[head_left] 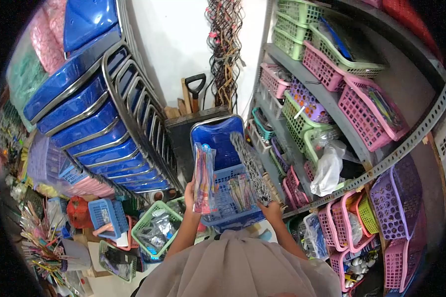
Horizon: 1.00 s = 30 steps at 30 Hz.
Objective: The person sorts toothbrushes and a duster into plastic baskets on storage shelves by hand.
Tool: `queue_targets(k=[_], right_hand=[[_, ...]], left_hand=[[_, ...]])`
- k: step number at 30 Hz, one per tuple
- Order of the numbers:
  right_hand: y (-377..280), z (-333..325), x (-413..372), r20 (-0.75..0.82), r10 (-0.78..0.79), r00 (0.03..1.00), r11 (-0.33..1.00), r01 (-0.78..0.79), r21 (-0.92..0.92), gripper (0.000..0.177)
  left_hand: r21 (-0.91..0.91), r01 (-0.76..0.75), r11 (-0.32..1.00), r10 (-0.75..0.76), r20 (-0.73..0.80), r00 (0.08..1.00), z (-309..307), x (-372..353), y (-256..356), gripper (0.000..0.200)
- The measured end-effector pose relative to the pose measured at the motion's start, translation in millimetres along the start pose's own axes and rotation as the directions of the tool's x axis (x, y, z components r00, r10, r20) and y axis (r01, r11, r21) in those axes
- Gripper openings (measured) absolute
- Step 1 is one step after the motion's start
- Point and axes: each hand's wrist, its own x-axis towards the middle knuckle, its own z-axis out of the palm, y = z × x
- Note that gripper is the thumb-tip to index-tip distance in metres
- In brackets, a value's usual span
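Left hand (189, 194) clamps a clear plastic packet of pink sticks (203, 177), perhaps pens, upright for viewing, at nine o'clock of the blue slotted plastic basket (228, 210); right hand (271, 208) grips a black-and-white patterned strip (250, 166) at three o'clock.

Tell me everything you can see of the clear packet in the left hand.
The packet is a long, shiny bag of clear plastic, filled with thin pink, red and yellow pieces; what they are is too small to tell. It stands almost upright, gripped at its lower end by the left hand. Behind it are a blue basket and a blue chair.
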Motion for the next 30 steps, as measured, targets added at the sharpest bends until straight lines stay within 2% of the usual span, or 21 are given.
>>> queue_targets(k=[3, 5, 6, 10, 12, 13, 15, 18, 22, 24, 25, 27, 28, 29, 30], right_hand=[[22.5, 31.3, 9.1, 0.063, -0.03, 0.998, 0.997, 0.035, -0.069, 0.053], [27.2, 46.0, 9.8, 0.177, -0.058, 0.982, 0.973, 0.096, -0.211, 0.052], [26.6, 52.5, 14.1, 0.281, 0.019, 0.96, 0.947, 0.073, -0.312, 0.051], [23.7, 82.2, 25.2, 0.383, 0.034, 0.923, 0.911, 0.129, -0.392, 0.05], [17.2, 95.7, 32.5, 0.422, -0.049, 0.905, 0.913, 0.212, -0.349, 0.039], [14.7, 100.1, 33.3, 0.425, -0.046, 0.904, 0.913, 0.211, -0.35, 0.039], [10.9, 108.1, 34.7, 0.35, -0.205, 0.914, 0.925, 0.298, -0.236, 0.034], [12.1, 118.0, 37.1, 0.368, -0.257, 0.894, 0.927, 0.335, -0.167, 0.04], [22.4, 125.1, 35.5, 0.365, -0.251, 0.897, 0.907, 0.349, -0.235, 0.037], [19.7, 124.0, 31.8, 0.244, -0.39, 0.888, 0.862, 0.445, -0.243, 0.034], [15.5, 121.5, 30.4, 0.236, -0.386, 0.892, 0.864, 0.439, -0.247, 0.034], [0.9, 114.6, 27.5, 0.221, -0.453, 0.864, 0.888, 0.415, 0.198, 0.032], [-10.7, 109.6, 24.8, 0.269, -0.427, 0.863, 0.887, 0.343, 0.309, 0.032], [-25.5, 100.6, 20.2, 0.315, -0.407, 0.857, 0.872, 0.263, 0.413, 0.033], [-49.2, 77.7, 9.0, 0.291, -0.396, 0.871, 0.873, 0.26, 0.412, 0.033]], left_hand=[[-0.006, -0.025, 1.0, 0.025, -0.041, 0.999, -12.8, -17.5, 13.9, 0.049], [0.033, -0.024, 0.999, 0.025, -0.043, 0.999, -12.0, -30.9, 21.7, 0.05], [0.061, -0.039, 0.997, 0.044, -0.077, 0.996, -16.4, -34.9, 25.5, 0.052], [0.073, -0.048, 0.996, 0.056, -0.098, 0.994, -26.2, -47.6, 36.0, 0.053], [0.102, -0.063, 0.993, 0.074, -0.115, 0.991, -30.2, -52.1, 38.3, 0.054], [0.102, -0.062, 0.993, 0.074, -0.118, 0.99, -31.8, -53.9, 38.8, 0.054], [0.08, -0.053, 0.995, 0.063, -0.123, 0.99, -34.8, -56.7, 39.6, 0.055], [0.023, -0.037, 0.999, 0.04, -0.107, 0.993, -39.7, -60.7, 41.9, 0.051], [0.098, -0.043, 0.994, 0.054, -0.108, 0.993, -41.6, -63.6, 40.1, 0.057], [0.157, -0.032, 0.987, 0.053, -0.133, 0.99, -44.9, -62.7, 37.8, 0.058], [0.155, -0.025, 0.988, 0.045, -0.126, 0.991, -45.2, -61.5, 35.6, 0.058], [0.215, -0.001, 0.977, 0.017, -0.073, 0.997, -43.8, -56.9, 29.7, 0.059], [0.214, 0.013, 0.977, 0.0, -0.058, 0.998, -47.5, -54.1, 25.3, 0.059], [0.179, 0.062, 0.982, -0.042, -0.118, 0.992, -55.7, -50.9, 19.3, 0.057], [0.144, 0.114, 0.983, -0.088, -0.176, 0.98, -63.2, -46.1, 12.5, 0.054]])
